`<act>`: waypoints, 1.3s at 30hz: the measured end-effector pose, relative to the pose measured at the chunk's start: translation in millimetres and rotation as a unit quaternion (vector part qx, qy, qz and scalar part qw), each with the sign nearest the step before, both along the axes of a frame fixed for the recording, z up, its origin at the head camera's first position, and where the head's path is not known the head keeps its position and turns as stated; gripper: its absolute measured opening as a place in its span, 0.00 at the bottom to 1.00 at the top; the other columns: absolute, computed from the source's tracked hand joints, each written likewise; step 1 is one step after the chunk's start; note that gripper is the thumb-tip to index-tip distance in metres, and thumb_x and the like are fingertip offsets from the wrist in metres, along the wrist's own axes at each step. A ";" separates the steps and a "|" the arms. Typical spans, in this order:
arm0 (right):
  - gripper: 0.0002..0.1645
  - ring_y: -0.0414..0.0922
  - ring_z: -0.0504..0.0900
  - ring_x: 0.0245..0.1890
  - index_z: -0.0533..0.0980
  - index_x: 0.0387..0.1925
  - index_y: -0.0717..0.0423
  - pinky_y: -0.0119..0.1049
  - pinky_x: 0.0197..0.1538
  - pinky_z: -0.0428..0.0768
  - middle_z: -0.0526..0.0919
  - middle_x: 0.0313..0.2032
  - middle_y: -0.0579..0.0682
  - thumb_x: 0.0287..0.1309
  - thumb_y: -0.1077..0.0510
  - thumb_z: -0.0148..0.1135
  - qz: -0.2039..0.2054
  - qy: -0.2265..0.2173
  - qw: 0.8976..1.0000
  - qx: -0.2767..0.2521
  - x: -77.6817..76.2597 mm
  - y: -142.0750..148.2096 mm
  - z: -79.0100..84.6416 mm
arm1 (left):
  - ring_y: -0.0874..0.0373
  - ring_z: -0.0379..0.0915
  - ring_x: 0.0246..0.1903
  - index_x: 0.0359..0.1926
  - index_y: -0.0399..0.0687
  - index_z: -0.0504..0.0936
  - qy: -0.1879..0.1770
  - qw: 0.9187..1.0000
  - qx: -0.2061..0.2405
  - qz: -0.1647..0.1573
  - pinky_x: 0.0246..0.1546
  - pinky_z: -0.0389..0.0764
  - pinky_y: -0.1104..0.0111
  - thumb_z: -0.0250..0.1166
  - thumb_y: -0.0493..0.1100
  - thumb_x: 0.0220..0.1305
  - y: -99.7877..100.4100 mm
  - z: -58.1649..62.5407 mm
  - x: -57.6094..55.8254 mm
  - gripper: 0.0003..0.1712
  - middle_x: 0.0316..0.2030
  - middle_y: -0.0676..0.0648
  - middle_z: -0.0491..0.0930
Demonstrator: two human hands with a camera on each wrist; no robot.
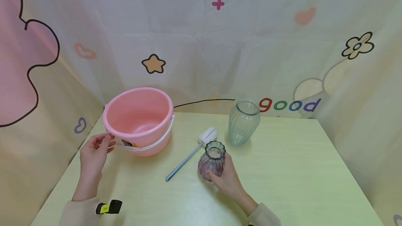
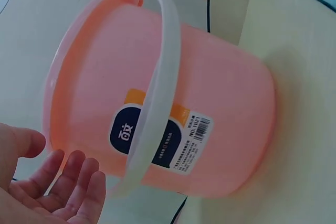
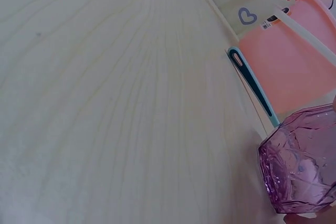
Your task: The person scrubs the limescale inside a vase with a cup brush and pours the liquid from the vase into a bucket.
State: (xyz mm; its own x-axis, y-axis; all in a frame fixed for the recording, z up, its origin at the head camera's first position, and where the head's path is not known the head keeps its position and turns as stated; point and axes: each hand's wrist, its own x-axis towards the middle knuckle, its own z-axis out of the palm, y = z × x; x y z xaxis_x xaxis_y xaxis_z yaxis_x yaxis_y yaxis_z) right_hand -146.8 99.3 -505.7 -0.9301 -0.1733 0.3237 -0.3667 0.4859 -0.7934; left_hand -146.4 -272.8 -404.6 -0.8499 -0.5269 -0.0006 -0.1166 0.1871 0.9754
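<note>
My right hand grips a small fluted glass vase, purple below and grey at its wavy rim. Its faceted purple base shows at the lower right of the right wrist view. Whether it touches the table, I cannot tell. My left hand is beside the near left rim of a pink plastic bucket. In the left wrist view the thumb and loosely bent fingers stand apart next to the rim, holding nothing. A white handle hangs across the bucket's labelled side.
Between bucket and small vase lies a long-handled brush with a white sponge head. A taller clear green glass vase stands upright behind the small one. A printed curtain borders the pale table at the back and sides.
</note>
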 end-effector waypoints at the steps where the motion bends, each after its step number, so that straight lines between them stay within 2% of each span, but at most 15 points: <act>1: 0.52 0.54 0.65 0.56 0.50 0.63 0.62 0.52 0.56 0.66 0.65 0.55 0.62 0.40 0.58 0.69 0.000 -0.001 1.000 0.003 0.0 0.2 -0.6 | 0.63 0.75 0.36 0.48 0.43 0.72 0.001 1.000 0.019 0.001 0.34 0.75 0.76 0.56 0.49 0.63 -1.7 2.6 -2.0 0.17 0.39 0.53 0.76; 5: 0.54 0.55 0.65 0.56 0.49 0.63 0.62 0.52 0.56 0.66 0.63 0.56 0.62 0.39 0.58 0.70 -0.002 -0.011 1.000 0.006 0.1 0.3 -1.0 | 0.61 0.76 0.35 0.48 0.45 0.70 0.014 0.996 0.088 0.007 0.32 0.76 0.75 0.57 0.47 0.62 -10.3 11.2 -12.3 0.16 0.37 0.53 0.76; 8: 0.54 0.54 0.66 0.56 0.49 0.64 0.60 0.52 0.55 0.66 0.63 0.56 0.61 0.39 0.57 0.71 -0.007 -0.022 1.000 0.008 0.4 -0.1 0.3 | 0.62 0.76 0.34 0.50 0.45 0.68 0.008 0.994 0.112 0.009 0.31 0.76 0.74 0.57 0.49 0.61 -17.7 15.7 -18.1 0.19 0.38 0.54 0.74; 14: 0.53 0.54 0.67 0.54 0.51 0.62 0.61 0.51 0.55 0.68 0.65 0.55 0.60 0.37 0.56 0.72 -0.011 -0.024 0.999 0.018 -1.4 0.2 2.0 | 0.62 0.76 0.34 0.58 0.41 0.63 -0.002 0.995 0.101 0.001 0.30 0.76 0.73 0.57 0.52 0.61 -26.6 17.8 -24.9 0.29 0.41 0.51 0.72; 18: 0.54 0.53 0.68 0.54 0.52 0.62 0.61 0.50 0.54 0.68 0.66 0.54 0.60 0.35 0.56 0.73 -0.013 -0.020 1.000 0.020 -2.7 1.2 2.0 | 0.62 0.75 0.34 0.59 0.41 0.62 -0.006 0.997 0.072 -0.013 0.31 0.76 0.72 0.57 0.53 0.60 -26.6 20.4 -29.2 0.32 0.42 0.50 0.71; 23: 0.53 0.53 0.70 0.52 0.54 0.61 0.59 0.51 0.52 0.70 0.68 0.53 0.58 0.35 0.53 0.73 -0.021 -0.011 0.999 0.022 -3.4 2.5 0.9 | 0.64 0.74 0.34 0.60 0.40 0.63 -0.018 0.999 0.029 -0.028 0.33 0.76 0.73 0.56 0.52 0.61 -26.8 23.7 -34.1 0.31 0.41 0.50 0.71; 29: 0.52 0.52 0.71 0.51 0.57 0.60 0.57 0.51 0.52 0.71 0.70 0.52 0.56 0.33 0.53 0.74 -0.028 -0.003 0.999 0.025 -7.3 2.1 1.4 | 0.66 0.74 0.31 0.60 0.40 0.63 -0.027 0.999 0.019 -0.030 0.32 0.76 0.74 0.56 0.49 0.61 -31.5 27.9 -39.3 0.29 0.40 0.50 0.70; 33: 0.51 0.51 0.71 0.52 0.59 0.59 0.56 0.50 0.51 0.71 0.71 0.51 0.55 0.31 0.55 0.75 -0.026 0.011 0.999 0.032 -12.5 1.2 3.9 | 0.66 0.74 0.33 0.61 0.39 0.62 -0.042 0.998 -0.018 -0.054 0.33 0.76 0.73 0.55 0.51 0.62 -36.1 31.1 -41.6 0.31 0.43 0.48 0.69; 36: 0.49 0.49 0.71 0.51 0.60 0.57 0.55 0.50 0.50 0.72 0.72 0.50 0.54 0.30 0.55 0.75 -0.025 0.031 0.998 0.046 -17.6 0.7 6.1 | 0.65 0.74 0.33 0.61 0.38 0.61 -0.048 0.996 0.004 -0.076 0.33 0.76 0.73 0.57 0.50 0.61 -39.8 34.1 -42.9 0.32 0.43 0.48 0.69; 39: 0.47 0.49 0.71 0.51 0.62 0.56 0.55 0.51 0.49 0.73 0.73 0.49 0.53 0.30 0.55 0.74 -0.021 0.055 0.997 0.058 -23.3 -0.8 9.8 | 0.64 0.75 0.32 0.59 0.36 0.61 -0.043 0.992 0.063 -0.100 0.33 0.76 0.74 0.58 0.47 0.60 -44.9 36.4 -43.6 0.31 0.40 0.49 0.70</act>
